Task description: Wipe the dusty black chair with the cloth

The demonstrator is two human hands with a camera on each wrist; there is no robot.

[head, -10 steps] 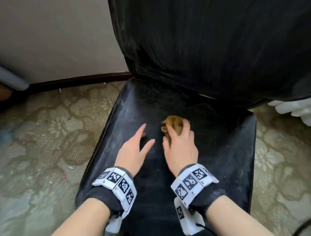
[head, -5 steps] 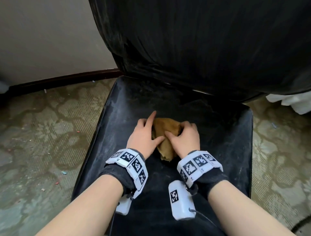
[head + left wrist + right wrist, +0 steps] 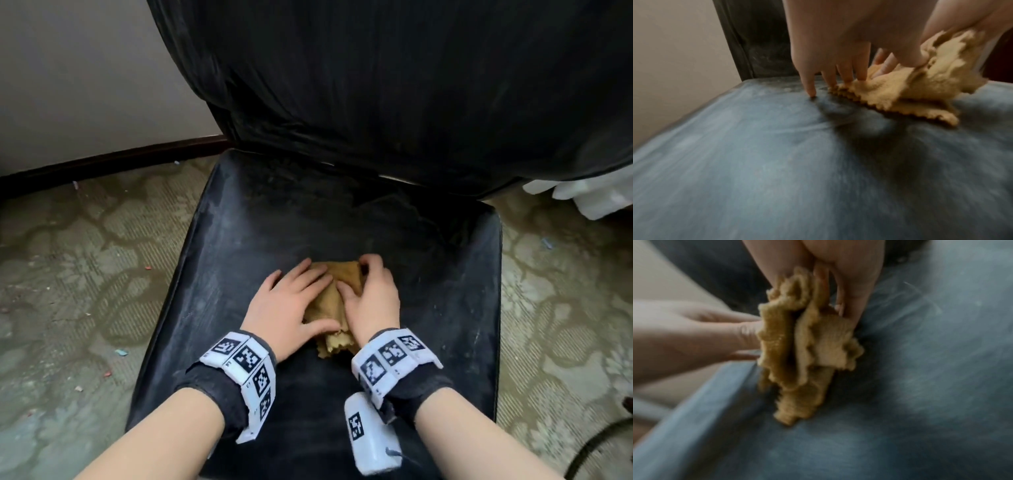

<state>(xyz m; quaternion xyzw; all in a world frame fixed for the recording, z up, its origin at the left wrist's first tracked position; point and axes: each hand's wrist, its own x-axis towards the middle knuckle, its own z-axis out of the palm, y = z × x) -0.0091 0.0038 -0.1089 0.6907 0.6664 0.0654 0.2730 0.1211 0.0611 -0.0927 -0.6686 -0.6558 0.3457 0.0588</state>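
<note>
The black chair has a dust-greyed seat (image 3: 257,240) and a tall backrest (image 3: 394,85). A tan cloth (image 3: 330,301) with zigzag edges lies bunched on the middle of the seat. My left hand (image 3: 291,301) rests on the cloth's left part with its fingers straight. In the left wrist view those fingers (image 3: 838,69) point down onto the cloth (image 3: 910,97) and the seat (image 3: 777,162). My right hand (image 3: 371,294) grips the right side, fingers curled round the far corner. In the right wrist view the right hand (image 3: 849,272) bunches the cloth (image 3: 797,353).
A worn patterned floor (image 3: 85,274) with small bits of debris surrounds the chair. A pale wall with a dark baseboard (image 3: 102,161) runs behind on the left. Something white (image 3: 589,195) lies behind the chair on the right. A dark cable (image 3: 589,445) curves at the lower right.
My left hand has moved off the bare seat onto the cloth. The cloth, balled under my right hand before, is now spread wider between both hands and nearer the seat's front.
</note>
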